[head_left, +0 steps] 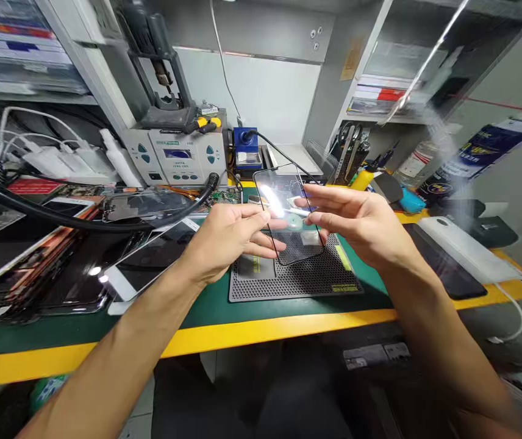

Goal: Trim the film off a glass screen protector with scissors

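A clear phone screen glass [283, 201] with a thin black border is held up tilted above the grey ridged work mat [293, 277]. My left hand [227, 238] grips its left edge between thumb and fingers. At the right edge is my right hand [357, 222], fingers stretched out along the glass, thumb behind. Glare from a lamp shows on the glass.
Stacked phone screens and panels [60, 256] crowd the left of the bench. A hot-air rework station [178, 155] and blue soldering stand [246, 146] sit at the back. A black phone [444, 262] and white device [466, 247] lie to the right, beside bottles [475, 155]. A black hose [105, 222] crosses the left.
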`<state>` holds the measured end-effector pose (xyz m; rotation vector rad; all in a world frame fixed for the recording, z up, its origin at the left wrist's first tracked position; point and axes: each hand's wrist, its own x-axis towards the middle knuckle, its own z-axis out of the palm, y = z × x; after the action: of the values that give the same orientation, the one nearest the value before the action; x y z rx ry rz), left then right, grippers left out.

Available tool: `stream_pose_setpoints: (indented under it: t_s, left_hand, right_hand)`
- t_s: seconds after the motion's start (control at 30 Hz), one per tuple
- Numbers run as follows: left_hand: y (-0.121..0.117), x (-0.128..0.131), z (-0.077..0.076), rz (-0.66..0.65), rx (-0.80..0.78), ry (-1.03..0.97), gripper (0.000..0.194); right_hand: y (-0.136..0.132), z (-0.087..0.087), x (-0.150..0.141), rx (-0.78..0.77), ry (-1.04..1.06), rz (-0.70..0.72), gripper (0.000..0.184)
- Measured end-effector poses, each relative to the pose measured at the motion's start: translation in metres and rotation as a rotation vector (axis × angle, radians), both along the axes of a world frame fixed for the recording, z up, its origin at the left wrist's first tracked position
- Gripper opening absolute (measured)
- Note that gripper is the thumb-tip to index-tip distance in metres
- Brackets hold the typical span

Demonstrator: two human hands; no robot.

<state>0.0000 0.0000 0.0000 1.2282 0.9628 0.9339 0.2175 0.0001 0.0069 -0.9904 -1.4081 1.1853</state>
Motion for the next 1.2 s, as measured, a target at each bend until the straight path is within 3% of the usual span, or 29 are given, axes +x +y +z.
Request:
stream_pose_setpoints:
  t_s: [0.6, 1.2]
  left_hand:
    - [-0.0011, -0.0019, 0.0034, 0.028, -0.014, 0.031, 0.020]
    - [0.0006, -0.0019, 0.0014, 0.019, -0.012, 0.010, 0.019]
  right_hand:
    - [-0.0014, -0.0007, 0.0012, 0.004, 0.002, 0.059, 0.044]
    - [0.0008, -0.0016, 0.0012, -0.004, -0.032, 0.028, 0.046]
